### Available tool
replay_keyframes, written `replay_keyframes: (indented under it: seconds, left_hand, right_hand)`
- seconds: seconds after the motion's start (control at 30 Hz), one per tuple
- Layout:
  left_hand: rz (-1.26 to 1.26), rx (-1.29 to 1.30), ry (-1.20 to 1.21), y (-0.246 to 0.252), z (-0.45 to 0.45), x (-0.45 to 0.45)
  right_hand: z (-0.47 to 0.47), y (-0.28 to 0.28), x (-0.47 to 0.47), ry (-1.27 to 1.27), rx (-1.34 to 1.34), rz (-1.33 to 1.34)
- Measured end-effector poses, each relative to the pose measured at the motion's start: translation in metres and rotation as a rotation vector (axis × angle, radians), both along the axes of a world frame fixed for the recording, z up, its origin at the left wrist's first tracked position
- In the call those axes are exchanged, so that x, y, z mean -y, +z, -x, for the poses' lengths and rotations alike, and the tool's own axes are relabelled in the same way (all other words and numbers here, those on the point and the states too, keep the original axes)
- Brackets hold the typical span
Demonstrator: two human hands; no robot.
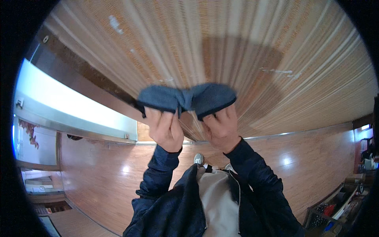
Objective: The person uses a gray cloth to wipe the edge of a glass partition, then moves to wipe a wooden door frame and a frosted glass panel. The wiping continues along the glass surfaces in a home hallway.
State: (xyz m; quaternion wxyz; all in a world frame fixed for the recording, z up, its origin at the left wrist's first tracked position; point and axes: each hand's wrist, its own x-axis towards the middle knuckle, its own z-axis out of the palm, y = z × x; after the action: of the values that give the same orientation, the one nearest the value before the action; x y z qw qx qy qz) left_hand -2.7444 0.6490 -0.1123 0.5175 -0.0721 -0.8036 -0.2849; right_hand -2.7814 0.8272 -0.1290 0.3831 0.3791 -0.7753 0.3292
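Note:
A blue-grey cloth piece (213,97) with black edging hangs stretched between my two hands in front of a striped wall. It has two rounded lobes and a gathered, twisted middle; what kind of article it is, I cannot tell. My left hand (166,127) grips the lower edge of the left lobe, fingertips partly hidden behind the cloth. At the right lobe's lower edge, my right hand (222,126) has hold of the dark border. Both hands are raised ahead of my chest, close together, and the cloth is slightly blurred.
The striped wall covering (165,38) has several pale scuffed patches. A brown frame (88,77) and a bright glass panel (74,103) stand at left. Wood-look flooring (112,177) lies below. A crate (328,211) with mixed items is at lower right.

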Motion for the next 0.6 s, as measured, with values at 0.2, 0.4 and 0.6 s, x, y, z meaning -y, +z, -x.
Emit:
replay_keyframes:
  seconds: [0.2,0.4,0.6]
  left_hand:
    - [-0.034,0.143,-0.152,-0.130,-0.014,-0.028]
    - [0.001,0.087,-0.157,-0.067,-0.014,-0.059]
    - [0.018,-0.108,-0.228,0.048,0.005,-0.085]
  right_hand:
    - [-0.017,-0.125,-0.031,-0.031,0.172,-0.068]
    - [-0.012,-0.083,-0.072,-0.017,0.140,0.086]
    - [0.009,0.041,-0.102,-0.201,-0.127,0.159]
